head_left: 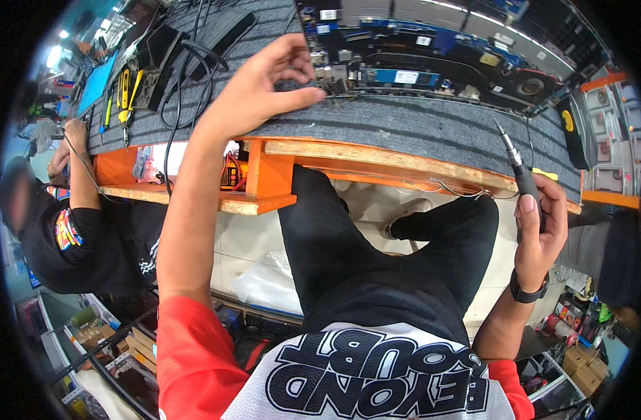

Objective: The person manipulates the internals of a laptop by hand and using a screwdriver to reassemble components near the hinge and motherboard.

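An opened laptop (pixel 453 42) lies at the top of the view on the grey striped mat (pixel 418 126), its circuit boards, blue parts and round fan exposed. My left hand (pixel 268 91) is beside the laptop's left edge, thumb stretched out and fingers loosely curved apart; whether the fingertips touch the laptop I cannot tell. My right hand (pixel 544 224) grips a screwdriver (pixel 518 159) with a black handle and silver tip, held upright-slanted near the bench's front edge, below the laptop's right part.
Black cables (pixel 198 63), yellow-handled tools (pixel 124 94) and a blue mat (pixel 96 84) lie at left. A co-worker (pixel 68 231) works beside me. An orange bench shelf (pixel 271 203) holds a yellow meter (pixel 229 175). Part drawers (pixel 607 133) stand at right; my legs are below.
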{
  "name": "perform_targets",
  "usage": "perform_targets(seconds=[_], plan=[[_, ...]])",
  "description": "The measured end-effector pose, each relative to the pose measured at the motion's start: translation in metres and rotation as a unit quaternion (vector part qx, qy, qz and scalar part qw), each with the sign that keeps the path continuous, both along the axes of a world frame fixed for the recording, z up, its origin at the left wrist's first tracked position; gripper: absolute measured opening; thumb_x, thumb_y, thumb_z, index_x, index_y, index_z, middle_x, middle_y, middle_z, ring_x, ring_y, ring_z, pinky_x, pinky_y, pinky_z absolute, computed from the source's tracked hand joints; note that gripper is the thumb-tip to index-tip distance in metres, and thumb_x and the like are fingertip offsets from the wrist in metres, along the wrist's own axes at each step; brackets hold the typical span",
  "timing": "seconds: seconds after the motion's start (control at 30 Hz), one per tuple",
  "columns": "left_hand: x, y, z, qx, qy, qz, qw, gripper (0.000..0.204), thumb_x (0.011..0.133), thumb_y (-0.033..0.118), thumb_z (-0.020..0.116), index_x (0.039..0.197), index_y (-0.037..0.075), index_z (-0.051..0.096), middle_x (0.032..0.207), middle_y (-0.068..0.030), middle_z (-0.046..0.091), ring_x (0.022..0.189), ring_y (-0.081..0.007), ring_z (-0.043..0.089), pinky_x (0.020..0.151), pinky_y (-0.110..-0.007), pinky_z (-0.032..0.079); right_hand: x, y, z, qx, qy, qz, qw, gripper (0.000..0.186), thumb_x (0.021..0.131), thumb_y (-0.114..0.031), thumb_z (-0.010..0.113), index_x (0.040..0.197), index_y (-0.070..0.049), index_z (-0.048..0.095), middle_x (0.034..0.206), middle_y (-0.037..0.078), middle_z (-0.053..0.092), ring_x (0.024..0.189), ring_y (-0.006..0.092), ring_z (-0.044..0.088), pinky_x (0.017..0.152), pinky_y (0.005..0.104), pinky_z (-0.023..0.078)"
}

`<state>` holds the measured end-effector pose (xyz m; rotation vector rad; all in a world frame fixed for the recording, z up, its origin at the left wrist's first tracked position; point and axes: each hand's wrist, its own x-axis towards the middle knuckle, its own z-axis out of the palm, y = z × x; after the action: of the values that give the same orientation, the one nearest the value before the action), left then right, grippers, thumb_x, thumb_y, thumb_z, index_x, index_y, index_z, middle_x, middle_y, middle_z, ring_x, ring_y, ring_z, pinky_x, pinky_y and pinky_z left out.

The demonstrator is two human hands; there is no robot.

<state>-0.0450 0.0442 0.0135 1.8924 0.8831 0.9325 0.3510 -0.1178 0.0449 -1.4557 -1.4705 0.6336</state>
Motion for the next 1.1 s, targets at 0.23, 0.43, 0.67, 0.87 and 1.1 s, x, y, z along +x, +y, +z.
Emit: perform_targets(seconds=[0.23,0.43,0.67,0.87,1.1], plan=[[0.022,-0.102,0.047,0.017,0.007,0.278,0.96,0.029,0.092,0.001,0.067,0.121,0.0,0.064,0.103,-0.0059,0.069,0.098,-0.0126,0.064,0.086,-0.026,0.05,0.019,-0.015,-0.015,-0.003,0.053,0.029,0.998,0.031,0.094,-0.012,0.069,0.119,0.004,0.059,0.099,0.008,0.07,0.088,0.0089,0.061,0.083,0.0225,0.045],[0.13,-0.12,0.012,0.071,0.058,0.207,0.974,0.018,0.085,0.005,0.077,0.103,0.002,0.073,0.092,-0.0069,0.068,0.082,-0.0138,0.062,0.073,-0.029,0.049,0.028,-0.02,-0.013,-0.013,0.083,0.053,0.995,0.032,0.092,-0.008,0.07,0.119,0.004,0.059,0.097,0.009,0.07,0.085,0.0099,0.06,0.081,0.0226,0.045],[0.178,-0.089,-0.002,0.168,0.167,0.265,0.935,0.023,0.083,0.008,0.079,0.105,0.005,0.074,0.091,-0.0058,0.067,0.079,-0.0174,0.059,0.073,-0.031,0.05,0.046,-0.033,-0.019,-0.006,0.095,0.037,0.995,0.032,0.092,-0.007,0.07,0.119,0.005,0.059,0.1,0.011,0.069,0.089,0.0119,0.062,0.082,0.0242,0.047],[0.185,-0.082,-0.007,0.179,0.172,0.27,0.93,0.019,0.084,0.011,0.078,0.102,0.008,0.077,0.091,-0.0067,0.066,0.082,-0.0223,0.062,0.075,-0.035,0.05,0.045,-0.035,-0.025,-0.019,0.096,0.05,0.994,0.033,0.091,-0.008,0.071,0.119,0.005,0.059,0.099,0.01,0.07,0.089,0.0119,0.062,0.082,0.0243,0.047],[0.187,-0.084,-0.002,0.152,0.167,0.265,0.938,0.012,0.088,0.013,0.075,0.097,0.006,0.076,0.092,-0.0078,0.065,0.089,-0.0269,0.064,0.078,-0.039,0.051,0.047,-0.041,-0.028,-0.022,0.088,0.044,0.995,0.034,0.093,-0.013,0.069,0.12,0.006,0.059,0.106,0.013,0.07,0.094,0.0148,0.064,0.089,0.0271,0.048]])
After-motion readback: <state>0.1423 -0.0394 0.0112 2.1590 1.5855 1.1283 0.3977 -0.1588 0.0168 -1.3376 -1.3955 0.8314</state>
